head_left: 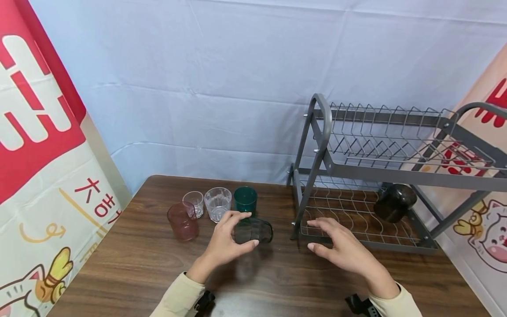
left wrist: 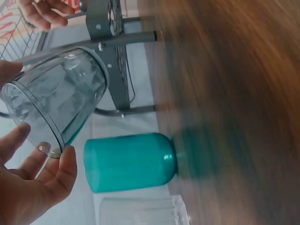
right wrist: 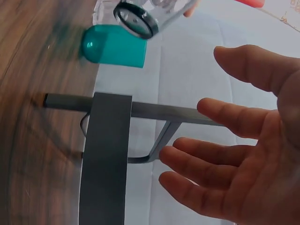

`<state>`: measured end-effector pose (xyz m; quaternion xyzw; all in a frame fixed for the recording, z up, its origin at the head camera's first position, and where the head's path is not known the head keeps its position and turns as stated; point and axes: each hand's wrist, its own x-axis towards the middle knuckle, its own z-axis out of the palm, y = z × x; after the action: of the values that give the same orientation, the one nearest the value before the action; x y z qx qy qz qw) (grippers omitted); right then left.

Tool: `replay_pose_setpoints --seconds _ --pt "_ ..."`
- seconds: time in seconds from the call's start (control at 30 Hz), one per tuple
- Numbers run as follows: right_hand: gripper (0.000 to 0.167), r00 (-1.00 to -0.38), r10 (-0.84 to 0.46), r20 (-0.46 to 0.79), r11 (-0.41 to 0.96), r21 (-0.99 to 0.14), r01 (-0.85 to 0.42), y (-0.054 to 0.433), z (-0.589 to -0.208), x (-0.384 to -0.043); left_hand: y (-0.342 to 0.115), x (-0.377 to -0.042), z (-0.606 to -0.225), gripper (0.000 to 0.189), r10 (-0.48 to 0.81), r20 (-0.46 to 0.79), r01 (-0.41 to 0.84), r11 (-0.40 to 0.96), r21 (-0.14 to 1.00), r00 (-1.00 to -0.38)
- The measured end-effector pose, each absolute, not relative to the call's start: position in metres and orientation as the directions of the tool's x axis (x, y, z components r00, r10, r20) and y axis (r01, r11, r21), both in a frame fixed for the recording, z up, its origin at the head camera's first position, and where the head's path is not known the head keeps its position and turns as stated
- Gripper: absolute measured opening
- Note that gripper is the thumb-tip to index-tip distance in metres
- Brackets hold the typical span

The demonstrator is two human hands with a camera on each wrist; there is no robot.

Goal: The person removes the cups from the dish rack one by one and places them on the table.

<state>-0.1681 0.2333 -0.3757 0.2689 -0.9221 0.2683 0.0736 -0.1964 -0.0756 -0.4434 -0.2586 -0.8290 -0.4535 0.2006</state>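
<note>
My left hand (head_left: pixel 223 246) grips a smoky grey drinking glass (head_left: pixel 257 231) near its rim, fingers and thumb around it. The glass is held above the table on its side, its base pointing right; the left wrist view shows the same tilted glass (left wrist: pixel 61 98) clear of the wood. Just beyond it stands a teal glass (head_left: pixel 245 200), upright on the table. My right hand (head_left: pixel 342 248) hovers in front of the dish rack (head_left: pixel 396 176) and holds nothing. In the right wrist view that hand's fingers (right wrist: pixel 206 168) are spread and relaxed.
Left of the teal glass stand a faceted clear glass (head_left: pixel 217 204), a smaller clear glass (head_left: pixel 194 200) and a pink glass (head_left: pixel 183 225). A dark glass (head_left: pixel 395 203) lies tilted on the rack's lower tier, at the right. The rack's left upright stands between both hands' areas.
</note>
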Motion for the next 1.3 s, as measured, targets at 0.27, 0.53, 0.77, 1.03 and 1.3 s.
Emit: replay_pose_setpoints --seconds 0.27,0.53,0.77,1.03,1.3 --pt "0.049 -0.857 -0.482 0.183 0.743 -0.432 -0.511 0.242 -0.371 -0.169 -0.090 -0.198 -0.443 0.064 0.197 0.544 0.553 0.543 0.632 -0.816" --pt "0.049 -0.853 -0.501 0.146 0.754 -0.409 -0.513 0.247 -0.370 -0.170 -0.103 -0.199 -0.440 0.064 0.167 0.513 0.489 0.638 0.595 -0.842" --pt "0.050 -0.854 -0.515 0.082 0.770 -0.394 -0.502 0.254 -0.366 -0.173 -0.110 -0.201 -0.436 0.063 0.176 0.477 0.451 0.699 0.555 -0.861" --pt "0.053 -0.883 -0.469 0.028 0.809 -0.387 -0.442 0.262 -0.367 -0.177 -0.113 -0.203 -0.435 0.060 0.200 0.429 0.415 0.764 0.495 -0.881" --pt "0.055 -0.908 -0.418 0.006 0.857 -0.330 -0.397 0.268 -0.365 -0.181 -0.115 -0.203 -0.434 0.061 0.217 0.404 0.405 0.786 0.467 -0.889"
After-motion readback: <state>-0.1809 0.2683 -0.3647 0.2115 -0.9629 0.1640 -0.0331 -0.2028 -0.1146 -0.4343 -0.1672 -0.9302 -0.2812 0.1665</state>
